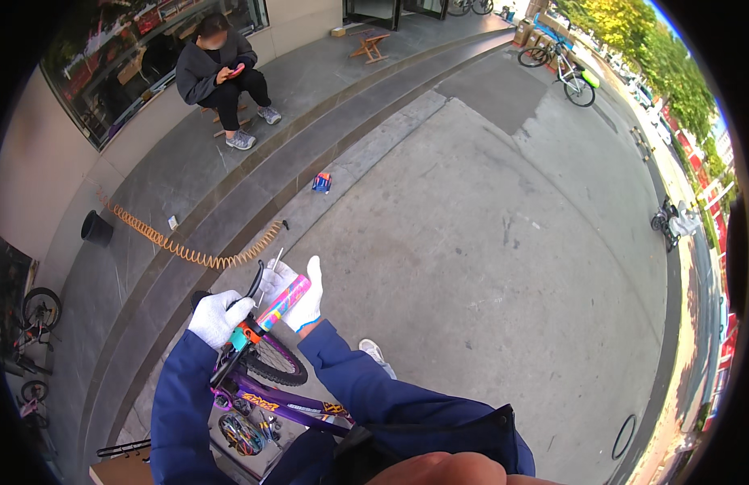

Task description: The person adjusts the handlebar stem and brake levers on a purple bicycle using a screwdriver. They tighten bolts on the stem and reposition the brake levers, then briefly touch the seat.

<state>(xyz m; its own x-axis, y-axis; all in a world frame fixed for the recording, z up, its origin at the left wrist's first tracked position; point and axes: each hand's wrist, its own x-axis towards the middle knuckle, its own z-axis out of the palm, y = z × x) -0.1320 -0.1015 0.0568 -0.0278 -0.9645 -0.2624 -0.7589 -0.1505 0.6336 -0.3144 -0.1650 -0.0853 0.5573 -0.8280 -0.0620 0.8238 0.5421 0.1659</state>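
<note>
A purple bicycle frame [285,404] with orange lettering stands in front of me, its front wheel [276,361] turned away. My left hand [221,317], in a white glove, is closed round the handlebar near a black grip end [200,299]. A curved black brake lever [256,280] sticks out beyond it. My right hand [308,303], also gloved, is beside a pink, multicoloured padded tube [284,302] on the bar. Its thumb is stretched out, while its fingers hold a thin silver rod [276,259]. The tube partly hides those fingers.
Tools and small parts [269,428] lie below the frame. An orange coiled hose [188,257] crosses the steps at left, near a black bucket [97,229]. A blue-and-red box [322,183] is ahead. A person [221,77] sits with a phone. A parked bicycle [562,69] stands far right.
</note>
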